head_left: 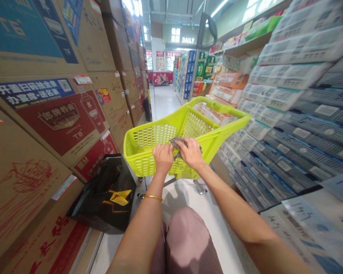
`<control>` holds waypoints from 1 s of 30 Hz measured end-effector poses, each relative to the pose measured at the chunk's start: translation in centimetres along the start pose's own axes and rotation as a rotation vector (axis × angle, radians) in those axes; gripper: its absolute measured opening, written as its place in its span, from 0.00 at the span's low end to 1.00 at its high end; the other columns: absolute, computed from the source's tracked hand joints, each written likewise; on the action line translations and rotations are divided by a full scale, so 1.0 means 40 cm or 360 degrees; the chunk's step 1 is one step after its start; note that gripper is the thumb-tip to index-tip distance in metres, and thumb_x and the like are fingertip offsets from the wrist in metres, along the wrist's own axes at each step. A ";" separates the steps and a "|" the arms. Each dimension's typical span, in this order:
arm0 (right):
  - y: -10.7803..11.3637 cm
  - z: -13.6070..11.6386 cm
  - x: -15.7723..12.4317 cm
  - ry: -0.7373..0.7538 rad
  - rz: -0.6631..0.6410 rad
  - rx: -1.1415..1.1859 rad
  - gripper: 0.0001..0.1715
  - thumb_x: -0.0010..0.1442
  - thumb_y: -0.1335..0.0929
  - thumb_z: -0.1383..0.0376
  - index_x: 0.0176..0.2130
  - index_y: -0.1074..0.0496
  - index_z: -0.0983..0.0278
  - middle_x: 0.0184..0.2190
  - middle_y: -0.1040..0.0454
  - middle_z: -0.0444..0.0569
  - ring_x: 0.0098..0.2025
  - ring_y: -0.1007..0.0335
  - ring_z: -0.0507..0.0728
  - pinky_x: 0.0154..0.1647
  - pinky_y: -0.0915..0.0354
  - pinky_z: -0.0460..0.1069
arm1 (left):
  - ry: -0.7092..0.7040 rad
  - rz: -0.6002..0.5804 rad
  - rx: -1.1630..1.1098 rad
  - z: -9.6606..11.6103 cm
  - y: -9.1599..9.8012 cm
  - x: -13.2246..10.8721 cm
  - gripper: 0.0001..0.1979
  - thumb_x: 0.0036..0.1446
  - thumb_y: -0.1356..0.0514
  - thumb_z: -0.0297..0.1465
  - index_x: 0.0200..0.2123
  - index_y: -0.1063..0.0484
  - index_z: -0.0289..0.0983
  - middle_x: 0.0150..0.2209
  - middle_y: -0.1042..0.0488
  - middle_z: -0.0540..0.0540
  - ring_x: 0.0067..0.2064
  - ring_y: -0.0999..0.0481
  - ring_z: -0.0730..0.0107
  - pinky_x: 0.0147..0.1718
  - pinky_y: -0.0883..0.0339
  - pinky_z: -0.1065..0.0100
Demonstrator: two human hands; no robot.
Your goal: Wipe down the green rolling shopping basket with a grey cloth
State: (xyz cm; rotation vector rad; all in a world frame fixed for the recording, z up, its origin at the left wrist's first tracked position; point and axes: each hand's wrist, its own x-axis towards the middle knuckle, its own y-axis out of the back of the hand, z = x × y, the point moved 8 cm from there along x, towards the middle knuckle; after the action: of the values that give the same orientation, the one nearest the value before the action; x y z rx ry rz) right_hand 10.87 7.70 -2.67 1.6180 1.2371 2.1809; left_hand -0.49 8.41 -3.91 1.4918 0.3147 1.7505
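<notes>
A yellow-green shopping cart [143,129] with perforated plastic walls stands sideways in front of my knees. My left hand [163,156] is closed over the near rim of the basket, with its thumb toward the right hand. Just to its right, my right hand [191,153] has its fingers curled on a crumpled grey cloth [175,142], which lies over the same rim. Part of the cloth shows between the hands and a little beyond the right one; the rest is hidden under the fingers. The cart's handle [231,110] points to the right.
Stacked cardboard cartons [65,125] line the left side, with a black bag [105,198] on the floor against them. Piles of packaged goods [291,133] rise on the right. An aisle floor [165,101] runs away behind the cart toward more shelves.
</notes>
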 end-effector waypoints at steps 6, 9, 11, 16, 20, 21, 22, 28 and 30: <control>0.053 0.092 0.002 0.0223 -0.0250 -0.0003 0.21 0.64 0.42 0.65 0.56 0.38 0.56 0.50 0.33 0.52 0.51 0.40 0.58 0.52 0.41 0.55 | 0.0031 -0.0041 -0.0020 -0.017 0.003 0.001 0.19 0.65 0.55 0.37 0.29 0.30 0.39 0.30 0.26 0.45 0.37 0.33 0.62 0.38 0.49 0.62; 0.087 0.126 0.010 0.0225 -0.0272 -0.0033 0.24 0.62 0.38 0.60 0.57 0.38 0.60 0.48 0.31 0.55 0.49 0.38 0.59 0.51 0.40 0.55 | 0.0032 -0.0075 -0.0047 -0.018 0.004 0.000 0.18 0.64 0.54 0.37 0.28 0.30 0.39 0.30 0.26 0.45 0.37 0.33 0.62 0.39 0.49 0.62; 0.106 0.143 0.016 0.0206 -0.0252 -0.0062 0.26 0.61 0.37 0.57 0.57 0.38 0.62 0.47 0.31 0.57 0.48 0.37 0.60 0.50 0.39 0.56 | 0.0025 -0.0083 -0.0074 -0.019 0.007 0.000 0.18 0.64 0.54 0.37 0.28 0.30 0.40 0.30 0.27 0.45 0.37 0.33 0.62 0.39 0.49 0.62; 0.084 0.127 0.048 0.0124 -0.0340 -0.0136 0.28 0.60 0.39 0.51 0.52 0.33 0.67 0.41 0.29 0.57 0.44 0.35 0.61 0.46 0.39 0.53 | 0.0036 -0.0085 -0.0106 -0.024 0.014 0.000 0.17 0.64 0.54 0.37 0.29 0.30 0.40 0.31 0.27 0.45 0.38 0.33 0.61 0.40 0.48 0.62; 0.019 0.033 0.092 -0.0002 -0.0390 -0.0105 0.26 0.62 0.42 0.51 0.47 0.31 0.66 0.38 0.29 0.55 0.40 0.34 0.58 0.41 0.40 0.49 | 0.0061 -0.0133 -0.0080 -0.029 0.013 0.001 0.16 0.64 0.54 0.35 0.30 0.30 0.39 0.32 0.27 0.44 0.39 0.32 0.60 0.40 0.47 0.61; 0.001 0.000 0.101 -0.0006 -0.0398 -0.0062 0.26 0.62 0.42 0.51 0.47 0.31 0.65 0.37 0.29 0.54 0.40 0.34 0.58 0.40 0.41 0.49 | 0.0065 -0.0145 -0.0064 -0.031 0.012 0.000 0.15 0.64 0.54 0.34 0.30 0.30 0.39 0.33 0.26 0.43 0.39 0.32 0.59 0.40 0.47 0.60; -0.015 -0.030 0.108 -0.0022 -0.0400 -0.0031 0.25 0.63 0.42 0.51 0.47 0.31 0.65 0.37 0.29 0.53 0.40 0.34 0.57 0.40 0.41 0.49 | 0.0065 -0.0157 -0.0050 -0.033 0.011 0.000 0.14 0.63 0.54 0.32 0.31 0.30 0.39 0.34 0.26 0.43 0.40 0.32 0.59 0.40 0.46 0.60; -0.047 -0.094 0.109 -0.0056 -0.0284 -0.0024 0.22 0.63 0.41 0.54 0.52 0.34 0.61 0.40 0.30 0.53 0.40 0.36 0.58 0.40 0.42 0.50 | -0.0048 -0.0227 -0.0005 -0.058 0.010 -0.002 0.11 0.60 0.53 0.27 0.34 0.31 0.38 0.36 0.27 0.43 0.41 0.32 0.59 0.41 0.46 0.60; -0.041 -0.092 0.094 0.0130 -0.0302 -0.0016 0.21 0.63 0.40 0.56 0.54 0.35 0.59 0.42 0.31 0.53 0.42 0.37 0.58 0.42 0.42 0.51 | -0.0093 -0.0233 -0.0003 -0.065 0.012 -0.001 0.11 0.61 0.53 0.29 0.34 0.31 0.38 0.36 0.27 0.43 0.41 0.33 0.59 0.41 0.46 0.61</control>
State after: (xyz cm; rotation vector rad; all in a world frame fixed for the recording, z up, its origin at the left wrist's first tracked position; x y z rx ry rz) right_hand 5.67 8.96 -1.37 1.3581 1.3398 2.1503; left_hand -3.05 8.83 -4.33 1.4775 0.3824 1.5889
